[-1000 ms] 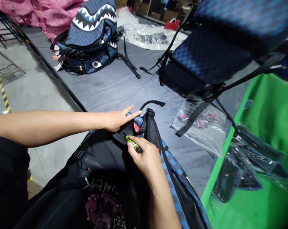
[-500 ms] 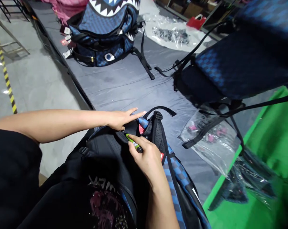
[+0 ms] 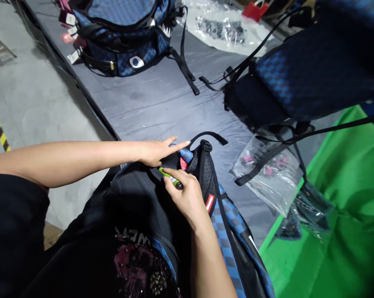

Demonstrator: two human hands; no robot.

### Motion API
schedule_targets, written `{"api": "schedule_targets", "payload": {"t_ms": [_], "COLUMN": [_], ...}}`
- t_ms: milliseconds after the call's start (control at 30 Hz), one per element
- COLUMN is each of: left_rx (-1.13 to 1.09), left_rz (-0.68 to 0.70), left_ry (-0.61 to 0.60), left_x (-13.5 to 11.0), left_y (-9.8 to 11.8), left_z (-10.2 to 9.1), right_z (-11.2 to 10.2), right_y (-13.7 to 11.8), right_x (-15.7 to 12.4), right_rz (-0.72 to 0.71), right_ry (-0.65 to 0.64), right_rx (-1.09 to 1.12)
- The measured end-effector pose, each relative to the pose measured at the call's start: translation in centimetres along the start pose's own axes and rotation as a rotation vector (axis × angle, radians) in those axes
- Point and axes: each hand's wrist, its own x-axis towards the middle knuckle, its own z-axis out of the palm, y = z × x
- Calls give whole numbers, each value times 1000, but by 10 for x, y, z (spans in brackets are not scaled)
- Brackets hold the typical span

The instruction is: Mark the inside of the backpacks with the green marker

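A black and blue checkered backpack (image 3: 223, 231) lies against my body at the table's near edge, its black padded side facing up. My right hand (image 3: 187, 192) grips a green marker pen (image 3: 172, 179) with a dark end, its far end pointing at the black fabric beside my left thumb. My left hand (image 3: 157, 152) rests across the top of the backpack, index finger stretched out towards the blue checkered handle (image 3: 186, 155). Below that handle shows a small pink-red piece. The pen's tip is hidden close to my left hand.
Stacked blue shark-pattern backpacks (image 3: 121, 25) with tags stand on the grey-covered table (image 3: 137, 111). To the right is another dark checkered backpack (image 3: 274, 78) with loose straps. Clear plastic bags (image 3: 274, 182) lie near a green sheet (image 3: 351, 231). A red bag (image 3: 255, 10) is farther back.
The view has shifted slightly, so the stacked backpacks sit higher and further left. My right hand and the pen have moved slightly closer to my left hand, which holds its place on the backpack.
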Motion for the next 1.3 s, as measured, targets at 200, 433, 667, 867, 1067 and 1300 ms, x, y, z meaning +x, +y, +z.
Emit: {"api": "schedule_targets", "payload": {"t_ms": [200, 433, 667, 867, 1067, 1300], "left_rx": [29, 54, 75, 88, 73, 77], "left_rz": [0, -46, -56, -71, -65, -72], "left_ry": [-6, -30, -27, -28, -59, -116], "left_x": [0, 2, 3, 4, 7, 5], "left_y": [0, 5, 6, 8, 7, 10], "left_z": [-1, -5, -5, -4, -6, -14], "right_z": [1, -1, -3, -7, -8, -6], "right_y": [-2, -3, -3, -1, 4, 3], "right_x": [2, 4, 1, 1, -2, 1], "right_rz": [31, 36, 44, 1, -44, -65], "right_ry": [13, -10, -12, -52, -45, -40], "right_rx": [-8, -34, -102, -68, -11, -60]}}
